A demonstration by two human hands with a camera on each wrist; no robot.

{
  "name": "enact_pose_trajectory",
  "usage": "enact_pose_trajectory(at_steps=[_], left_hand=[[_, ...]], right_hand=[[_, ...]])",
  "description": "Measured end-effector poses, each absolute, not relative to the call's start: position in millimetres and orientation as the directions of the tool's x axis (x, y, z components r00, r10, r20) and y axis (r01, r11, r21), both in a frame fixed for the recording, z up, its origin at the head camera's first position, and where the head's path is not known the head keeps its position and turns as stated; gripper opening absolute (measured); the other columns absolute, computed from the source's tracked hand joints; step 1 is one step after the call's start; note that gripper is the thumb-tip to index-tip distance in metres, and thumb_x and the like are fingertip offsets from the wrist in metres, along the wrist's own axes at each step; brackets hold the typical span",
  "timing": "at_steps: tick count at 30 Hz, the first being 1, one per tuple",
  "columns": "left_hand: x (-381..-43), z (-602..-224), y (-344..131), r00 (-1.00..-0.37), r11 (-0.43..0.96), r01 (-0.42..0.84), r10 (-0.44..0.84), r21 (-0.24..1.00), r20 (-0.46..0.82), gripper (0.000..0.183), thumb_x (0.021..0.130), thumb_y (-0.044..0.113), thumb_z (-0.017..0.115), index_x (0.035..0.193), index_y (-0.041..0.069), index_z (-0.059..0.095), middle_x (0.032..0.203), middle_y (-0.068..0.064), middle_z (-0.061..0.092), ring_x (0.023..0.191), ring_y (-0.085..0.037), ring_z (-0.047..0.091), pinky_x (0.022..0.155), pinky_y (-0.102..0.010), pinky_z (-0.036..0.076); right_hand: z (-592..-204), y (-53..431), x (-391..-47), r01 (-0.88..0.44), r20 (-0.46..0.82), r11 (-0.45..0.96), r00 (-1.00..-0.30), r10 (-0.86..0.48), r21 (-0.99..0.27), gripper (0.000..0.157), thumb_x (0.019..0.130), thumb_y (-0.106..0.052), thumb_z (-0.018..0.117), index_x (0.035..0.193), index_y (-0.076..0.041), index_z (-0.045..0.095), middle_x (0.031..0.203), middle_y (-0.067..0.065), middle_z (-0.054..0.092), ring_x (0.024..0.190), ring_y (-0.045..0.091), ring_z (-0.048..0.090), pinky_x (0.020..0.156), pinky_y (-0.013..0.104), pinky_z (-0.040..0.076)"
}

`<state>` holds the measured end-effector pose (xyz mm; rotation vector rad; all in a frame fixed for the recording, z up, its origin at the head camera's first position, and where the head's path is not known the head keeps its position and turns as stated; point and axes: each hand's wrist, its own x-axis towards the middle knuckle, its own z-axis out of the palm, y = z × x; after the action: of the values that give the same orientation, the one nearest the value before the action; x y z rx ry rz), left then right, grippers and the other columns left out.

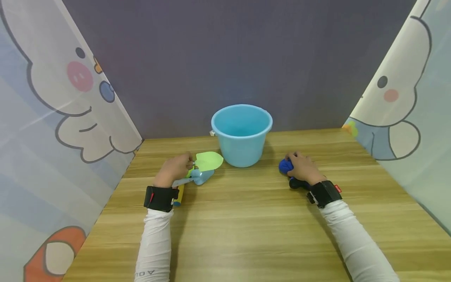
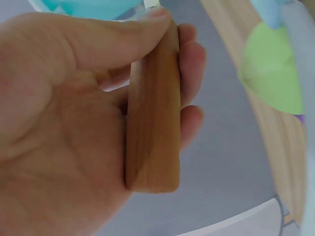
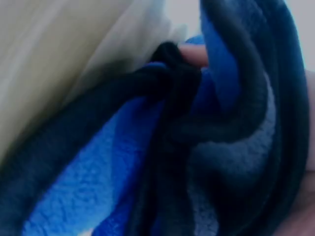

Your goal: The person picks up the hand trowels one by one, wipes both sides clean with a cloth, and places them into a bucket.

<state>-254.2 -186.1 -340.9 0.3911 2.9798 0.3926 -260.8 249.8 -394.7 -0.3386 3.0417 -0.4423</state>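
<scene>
Bucket, light blue plastic (image 1: pixel 243 150), upright on the wood-grain table (image 1: pixel 246 227), against a dark grey panel (image 1: pixel 239 58); I take all bearings from it.

Left of bucket: my left hand (image 1: pixel 177 166), closed about a hand trowel (image 1: pixel 210 161) by its brown wooden handle (image 2: pixel 154 128), thumb along one side, fingertips round the other. Grip narrow. Light-green blade points toward the bucket, its tip just beside the wall; touching or apart, I cannot tell.

Farther to the front-left of the bucket, under and beside that hand: a light-blue toy shovel (image 1: pixel 202 177), another light-green piece (image 1: pixel 190 172), partly hidden, and a yellow piece with a blue end (image 1: pixel 180 192), mostly covered by my wrist.

Right of bucket, well apart: my right hand (image 1: pixel 303 168), fingers bent over a bunched fuzzy blue cloth (image 1: pixel 286 166) with black edging. Grip full of soft folds. The cloth rests on the table, a dark part showing nearest me.
</scene>
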Motion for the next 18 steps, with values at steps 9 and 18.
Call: enact_pose_trajectory(at_steps=[9,18], left_hand=[[-247,-329,-174,-0.945,0.915,0.319,0.328,0.249,0.007,0.030,0.099,0.030,0.067,0.116,0.006,0.071,0.105,-0.006,0.074,0.094,-0.022,0.067,0.093,-0.048,0.051],[-237,-316,-160,-0.932,0.909,0.357,0.361,0.215,0.021,0.030,0.101,0.031,0.064,0.120,0.009,0.071,0.111,-0.004,0.076,0.096,-0.020,0.069,0.091,-0.045,0.054]], right_hand=[[-377,261,-259,-0.207,0.112,0.883,-0.978,-0.176,-0.421,0.044,0.095,-0.010,0.062,0.135,0.002,0.048,0.139,0.039,0.042,0.117,0.064,0.050,0.092,0.070,0.046],[-326,249,-236,-0.209,0.492,0.853,-0.868,0.063,-0.478,0.046,0.093,-0.009,0.067,0.136,0.000,0.052,0.137,0.037,0.044,0.116,0.062,0.045,0.093,0.074,0.040]])
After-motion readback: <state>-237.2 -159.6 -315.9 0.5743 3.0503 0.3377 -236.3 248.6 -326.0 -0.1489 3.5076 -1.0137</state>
